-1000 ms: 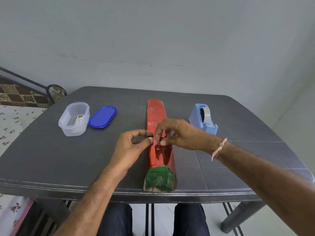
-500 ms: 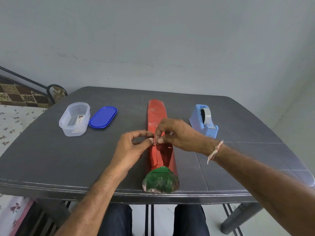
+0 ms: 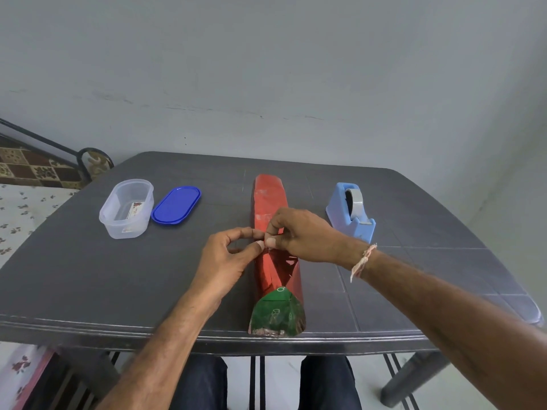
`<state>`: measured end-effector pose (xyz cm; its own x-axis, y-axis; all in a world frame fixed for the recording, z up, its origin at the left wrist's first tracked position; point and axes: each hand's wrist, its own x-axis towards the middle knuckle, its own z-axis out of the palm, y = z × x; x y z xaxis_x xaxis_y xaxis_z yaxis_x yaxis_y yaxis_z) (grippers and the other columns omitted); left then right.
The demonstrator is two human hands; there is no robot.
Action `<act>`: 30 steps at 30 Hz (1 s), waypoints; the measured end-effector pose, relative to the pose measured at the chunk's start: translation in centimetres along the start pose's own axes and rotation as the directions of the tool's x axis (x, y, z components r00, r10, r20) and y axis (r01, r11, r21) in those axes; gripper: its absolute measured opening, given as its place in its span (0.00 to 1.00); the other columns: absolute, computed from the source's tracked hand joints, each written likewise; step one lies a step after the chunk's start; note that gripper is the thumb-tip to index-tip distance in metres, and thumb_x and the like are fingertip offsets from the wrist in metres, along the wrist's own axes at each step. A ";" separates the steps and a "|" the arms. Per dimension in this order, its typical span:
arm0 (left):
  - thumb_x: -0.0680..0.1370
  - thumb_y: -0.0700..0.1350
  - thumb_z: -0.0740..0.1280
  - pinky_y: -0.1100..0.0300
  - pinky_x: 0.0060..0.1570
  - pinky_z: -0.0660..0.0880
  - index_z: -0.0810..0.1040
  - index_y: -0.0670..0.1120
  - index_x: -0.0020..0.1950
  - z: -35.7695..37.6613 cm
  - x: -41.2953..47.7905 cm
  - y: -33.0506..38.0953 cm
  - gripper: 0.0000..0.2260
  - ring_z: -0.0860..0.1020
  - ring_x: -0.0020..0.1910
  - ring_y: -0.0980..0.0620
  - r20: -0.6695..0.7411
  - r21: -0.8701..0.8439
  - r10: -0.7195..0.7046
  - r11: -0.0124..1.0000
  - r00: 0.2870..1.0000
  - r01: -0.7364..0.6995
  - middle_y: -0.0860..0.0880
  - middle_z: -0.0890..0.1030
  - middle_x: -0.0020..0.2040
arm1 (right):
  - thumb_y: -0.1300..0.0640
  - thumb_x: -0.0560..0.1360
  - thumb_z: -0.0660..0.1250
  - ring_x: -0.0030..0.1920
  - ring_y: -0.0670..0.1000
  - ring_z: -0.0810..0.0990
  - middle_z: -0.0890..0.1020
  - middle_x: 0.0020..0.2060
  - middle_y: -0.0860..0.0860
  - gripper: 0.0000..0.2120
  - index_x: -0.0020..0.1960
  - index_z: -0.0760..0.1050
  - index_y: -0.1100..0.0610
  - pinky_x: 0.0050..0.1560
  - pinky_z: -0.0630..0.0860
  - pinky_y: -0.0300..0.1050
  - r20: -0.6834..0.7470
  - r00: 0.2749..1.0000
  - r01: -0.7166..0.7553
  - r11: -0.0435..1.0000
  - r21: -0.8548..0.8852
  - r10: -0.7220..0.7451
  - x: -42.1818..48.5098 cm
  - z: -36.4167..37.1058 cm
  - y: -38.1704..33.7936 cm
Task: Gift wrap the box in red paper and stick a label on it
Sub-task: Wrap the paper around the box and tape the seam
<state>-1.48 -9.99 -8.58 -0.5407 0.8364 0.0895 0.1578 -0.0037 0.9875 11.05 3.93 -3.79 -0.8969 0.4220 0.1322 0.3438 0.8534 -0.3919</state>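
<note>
The box (image 3: 268,199) is laid down the middle of the table (image 3: 118,291), long axis near edge to far, and a tiny scrap (image 3: 267,246), perhaps tape, is pinched above it by left hand (image 3: 228,255) and right hand (image 3: 302,232), equally near.

Both bare forearms reach forward from the lower edge of the view and converge near the middle. The left hand (image 3: 226,255) curls its thumb and forefinger toward each other. The right hand (image 3: 302,232), wrist bent inward, does the same. Their thumb tips touch; whatever they pinch is too small to tell.
</note>
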 end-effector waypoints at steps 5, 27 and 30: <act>0.77 0.43 0.75 0.73 0.34 0.73 0.86 0.51 0.53 0.1 0.0 -0.1 0.06 0.84 0.41 0.63 -0.022 -0.024 -0.003 1.000 1.000 0.002 0.55 0.88 0.42 | 0.54 0.75 0.76 0.37 0.39 0.78 0.82 0.40 0.42 0.06 0.43 0.79 0.48 0.41 0.75 0.36 -0.093 0.996 -0.002 0.993 0.116 0.013 -0.5 0.6 0.3; 0.77 0.42 0.74 0.74 0.35 0.73 0.86 0.52 0.53 0.1 0.0 -0.4 0.07 0.84 0.43 0.63 -0.024 -0.038 0.010 0.999 1.000 -0.011 0.55 0.88 0.45 | 0.60 0.75 0.76 0.48 0.47 0.83 0.82 0.47 0.46 0.06 0.50 0.86 0.51 0.49 0.83 0.47 -0.056 0.992 0.119 0.969 0.214 -0.110 -2.2 -0.9 1.7; 0.77 0.44 0.75 0.73 0.36 0.74 0.86 0.53 0.53 0.0 0.0 -0.5 0.06 0.84 0.44 0.64 -0.019 -0.022 0.006 1.000 1.000 -0.006 0.57 0.87 0.45 | 0.60 0.75 0.76 0.48 0.46 0.83 0.82 0.47 0.45 0.07 0.51 0.86 0.50 0.49 0.83 0.44 -0.057 0.992 0.123 0.967 0.221 -0.113 -2.2 -0.9 1.6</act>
<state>-1.55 -9.94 -9.05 -0.5553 0.8259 0.0977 0.1434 -0.0207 0.9895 13.83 4.62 -3.86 -0.9129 0.3392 0.2271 0.1605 0.8099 -0.5642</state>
